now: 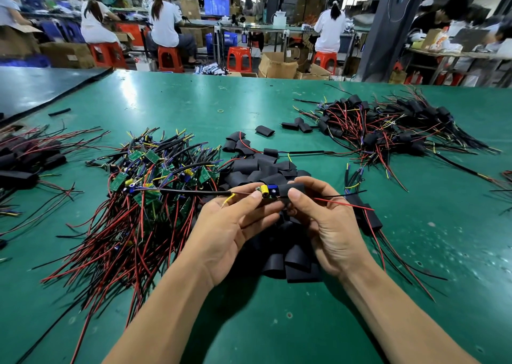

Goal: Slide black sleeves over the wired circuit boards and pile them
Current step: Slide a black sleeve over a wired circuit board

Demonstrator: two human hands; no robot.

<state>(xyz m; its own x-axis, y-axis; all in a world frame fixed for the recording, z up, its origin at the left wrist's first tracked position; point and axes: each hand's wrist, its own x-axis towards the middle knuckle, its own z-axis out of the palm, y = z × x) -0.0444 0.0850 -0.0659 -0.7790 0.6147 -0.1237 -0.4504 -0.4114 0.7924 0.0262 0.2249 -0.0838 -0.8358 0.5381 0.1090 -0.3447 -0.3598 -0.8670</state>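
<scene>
Black tubular sleeve (292, 189), short and soft, sits partway over a small green wired circuit board (266, 192) bearing one yellow and one blue component. These parts are uncovered, so this piece is judged about half sleeved. Red and black leads (343, 203) emerge from the sleeve's far end toward the right. The board is held above the desk, just over the loose sleeves, between both hands. Left hand (230, 225): grip pinching the board's exposed end between thumb and fingertips. Right hand (331, 222): grip closed round the sleeve, thumb on top. Beneath and behind the hands lies a heap of empty black sleeves (260, 169). To the left, a large tangle of bare green boards with red and black wires (149, 180) awaits sleeving. At far right, a pile of sleeved boards (388, 125) marks finished work; a smaller sleeved bunch (25, 161) lies at the left edge. Judged from the piles, the task is roughly midway. All rests on a green-surfaced desk (194, 100).
</scene>
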